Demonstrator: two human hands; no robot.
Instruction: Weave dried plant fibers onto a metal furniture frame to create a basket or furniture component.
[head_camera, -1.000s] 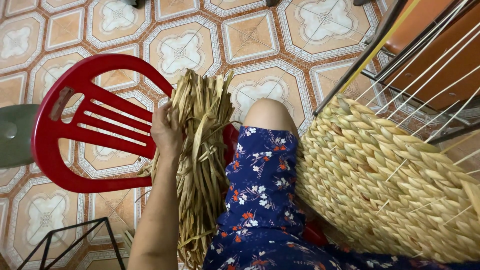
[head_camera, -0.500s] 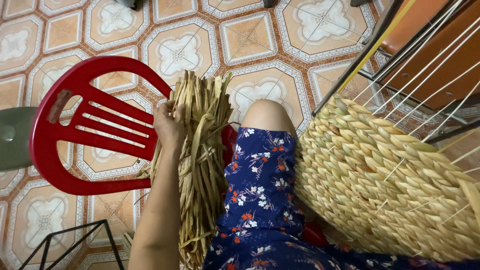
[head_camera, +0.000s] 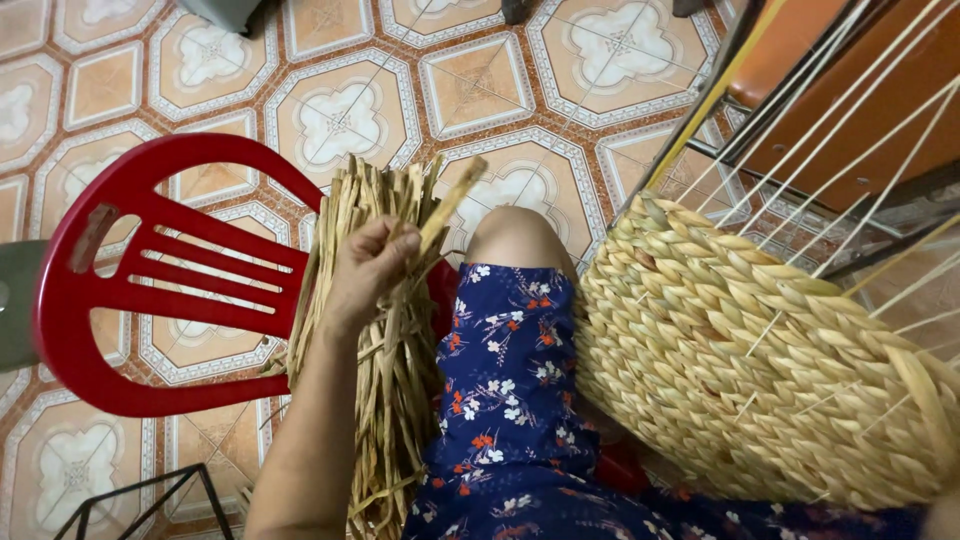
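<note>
1. My left hand closes on a single flat strand of dried straw-coloured reed, pinching it between thumb and fingers so its upper end angles up and to the right, free of the rest.

2. That strand rises out of a thick bundle of the same dried, pale-tan reed strips, which stands almost upright between my knee and a red plastic chair with a slatted back. I judge the bundle leans there so that strands stay within easy reach of the hand.

3. My right hand is out of view, so whether it is open or holding anything cannot be told.

4. To the right, touching my lap, sits a large rounded piece of woven basketwork in thick twisted golden straw rope. Thin pale cords run from it up toward a dark metal frame; they appear to act as warp lines that keep the weave taut.

5. My dark-blue dress with white and red flowers covers the thigh beside the bundle; the bare knee shows above it.

6. The floor is tiled in orange and cream octagonal patterned ceramic. No packages, labels or signs show anywhere.
</note>
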